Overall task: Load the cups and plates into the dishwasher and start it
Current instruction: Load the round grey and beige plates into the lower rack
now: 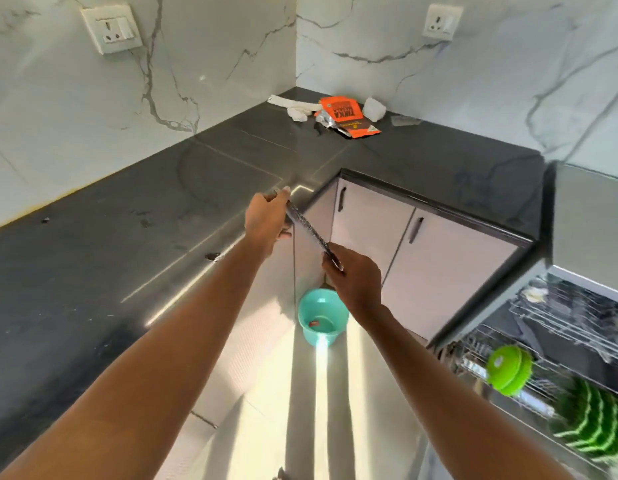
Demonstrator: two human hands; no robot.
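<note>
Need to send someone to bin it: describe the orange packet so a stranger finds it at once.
Follow the dark counter to the far corner where the marble walls meet. The orange packet lies there among crumpled white scraps. It is the only orange thing, with dark print and a silvery edge.

You have an orange packet (pixel 349 114) and crumpled white paper (pixel 374 109) in the corner of the dark surface (pixel 127 209); a teal bucket (pixel 323 315) sits on the floor (pixel 273 427) below.

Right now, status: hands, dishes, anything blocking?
Left hand, right hand both grip dark flat dish, edge-on. Dishwasher open, green plates racked. Teal bucket on floor below.
</note>
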